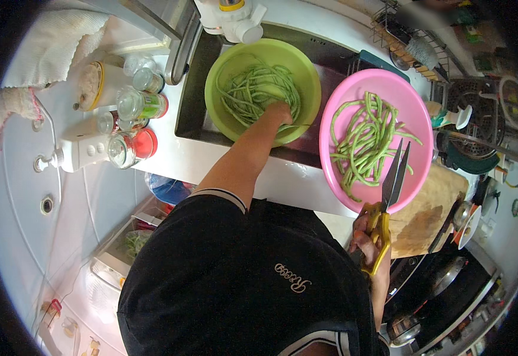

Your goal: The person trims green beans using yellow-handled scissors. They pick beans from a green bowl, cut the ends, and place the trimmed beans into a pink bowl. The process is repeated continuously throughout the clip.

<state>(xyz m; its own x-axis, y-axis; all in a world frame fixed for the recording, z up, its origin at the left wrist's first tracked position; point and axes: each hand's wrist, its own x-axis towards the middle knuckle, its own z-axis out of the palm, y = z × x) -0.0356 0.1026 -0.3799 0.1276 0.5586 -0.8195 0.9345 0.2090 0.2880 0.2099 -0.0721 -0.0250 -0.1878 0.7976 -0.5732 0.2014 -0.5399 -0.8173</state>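
Observation:
My left hand reaches down into a green plastic basin that sits in the sink. Long green beans lie coiled in it, and my fingers are hidden among them, so their grip does not show. One bean end sticks out beside my wrist towards the basin's right rim. In my right hand are scissors with yellow handles. Their blades are slightly parted and point over a pink plastic basin. Shorter lengths of cut green beans lie heaped in that basin.
A dark sink holds the green basin below a white faucet. Glass jars stand to the left. On the right are a wooden cutting board, a knife and a black stove. A wire rack stands behind.

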